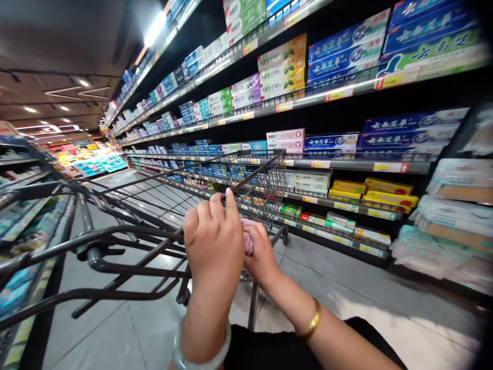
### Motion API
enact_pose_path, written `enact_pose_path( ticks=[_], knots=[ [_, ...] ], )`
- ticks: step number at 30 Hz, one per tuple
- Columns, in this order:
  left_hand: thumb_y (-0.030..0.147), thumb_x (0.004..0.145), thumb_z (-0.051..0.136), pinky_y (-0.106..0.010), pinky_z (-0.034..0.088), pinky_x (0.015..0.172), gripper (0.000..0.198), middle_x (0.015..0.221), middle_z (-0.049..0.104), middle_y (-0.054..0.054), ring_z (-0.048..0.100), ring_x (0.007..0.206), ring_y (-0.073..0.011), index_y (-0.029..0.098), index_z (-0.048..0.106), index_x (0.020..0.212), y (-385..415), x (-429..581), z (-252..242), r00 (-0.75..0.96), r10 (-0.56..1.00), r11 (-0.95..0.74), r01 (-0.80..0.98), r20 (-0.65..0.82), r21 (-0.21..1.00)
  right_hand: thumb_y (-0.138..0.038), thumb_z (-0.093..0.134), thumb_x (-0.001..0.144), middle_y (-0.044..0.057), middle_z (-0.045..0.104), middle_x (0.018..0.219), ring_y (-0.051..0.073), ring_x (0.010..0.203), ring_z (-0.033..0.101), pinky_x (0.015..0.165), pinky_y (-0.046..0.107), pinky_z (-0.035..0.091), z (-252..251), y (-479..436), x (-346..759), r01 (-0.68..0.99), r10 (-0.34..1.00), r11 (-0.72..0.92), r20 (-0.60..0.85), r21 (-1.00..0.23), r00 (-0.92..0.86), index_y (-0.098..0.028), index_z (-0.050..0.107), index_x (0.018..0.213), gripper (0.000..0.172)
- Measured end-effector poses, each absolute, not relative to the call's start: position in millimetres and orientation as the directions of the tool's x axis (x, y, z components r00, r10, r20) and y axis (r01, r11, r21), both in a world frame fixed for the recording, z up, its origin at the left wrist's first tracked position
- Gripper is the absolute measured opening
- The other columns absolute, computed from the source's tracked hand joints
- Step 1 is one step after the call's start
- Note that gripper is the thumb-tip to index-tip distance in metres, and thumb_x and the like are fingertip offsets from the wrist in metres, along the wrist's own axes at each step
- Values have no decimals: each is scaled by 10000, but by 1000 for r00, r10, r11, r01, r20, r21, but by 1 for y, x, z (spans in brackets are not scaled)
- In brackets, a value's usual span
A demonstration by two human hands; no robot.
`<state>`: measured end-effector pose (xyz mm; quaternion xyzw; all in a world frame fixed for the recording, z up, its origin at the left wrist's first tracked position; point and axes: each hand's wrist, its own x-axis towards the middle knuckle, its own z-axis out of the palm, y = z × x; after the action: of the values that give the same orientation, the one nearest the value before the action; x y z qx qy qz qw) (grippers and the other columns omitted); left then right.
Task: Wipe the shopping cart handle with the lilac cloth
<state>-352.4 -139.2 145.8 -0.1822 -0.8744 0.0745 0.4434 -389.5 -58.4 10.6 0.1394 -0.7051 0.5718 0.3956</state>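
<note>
My left hand (213, 246) is raised in front of me with its back to the camera and its fingers curled in; a pale bangle (200, 354) sits on that wrist. My right hand (264, 259) is pressed against it from the right, closed around a small pink crumpled thing (248, 240) that shows between the two hands. A gold bangle (313, 319) is on the right wrist. What the left fingers hold is hidden. Both hands hover just above the near end of a dark wire shopping cart (262, 180).
The cart's tubular frame (115, 267) stretches to the left. Long shelves of boxed toothpaste (339, 56) line the right side of the aisle, with wrapped packs (458, 205) at far right. Another shelf unit (23, 221) stands at left. Grey tiled floor (346, 288) runs ahead.
</note>
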Motion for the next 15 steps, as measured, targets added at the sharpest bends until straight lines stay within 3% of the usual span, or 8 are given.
enact_pose_path(
  ticks=[4, 7, 10, 15],
  knots=[
    [173, 986, 410, -554, 401, 1067, 478, 1468, 577, -218, 549, 1314, -382, 73, 592, 1416, -148, -347, 144, -510, 482, 875, 314, 712, -368, -86, 665, 706, 83, 634, 1168, 260, 1132, 618, 1003, 458, 542, 15, -60, -389, -584, 328, 266, 642, -767, -693, -263, 605, 1122, 456],
    [180, 999, 429, -511, 345, 1186, 468, 1514, 551, -167, 477, 1432, -322, 105, 568, 1440, -160, -334, 146, -476, 566, 820, 403, 673, -406, -130, 657, 775, 97, 606, 1296, 256, 1238, 577, 1071, 448, 504, 32, -67, -372, -732, 180, 238, 770, -638, -612, -285, 563, 1267, 524],
    [156, 985, 473, -490, 343, 1213, 480, 1488, 588, -121, 484, 1436, -284, 150, 547, 1459, -172, -317, 154, -416, 595, 795, 428, 688, -429, -98, 638, 750, 96, 612, 1274, 259, 1220, 572, 1045, 445, 507, 32, -64, -371, -774, 68, 290, 819, -563, -570, -279, 591, 1227, 512],
    [131, 939, 563, -493, 365, 1210, 513, 1383, 674, -101, 567, 1358, -278, 189, 558, 1449, -189, -301, 164, -361, 628, 771, 406, 689, -490, -78, 639, 693, 88, 610, 1134, 255, 1092, 599, 966, 433, 540, 20, -60, -381, -561, 270, 323, 643, -762, -717, -243, 630, 1079, 420]
  ],
)
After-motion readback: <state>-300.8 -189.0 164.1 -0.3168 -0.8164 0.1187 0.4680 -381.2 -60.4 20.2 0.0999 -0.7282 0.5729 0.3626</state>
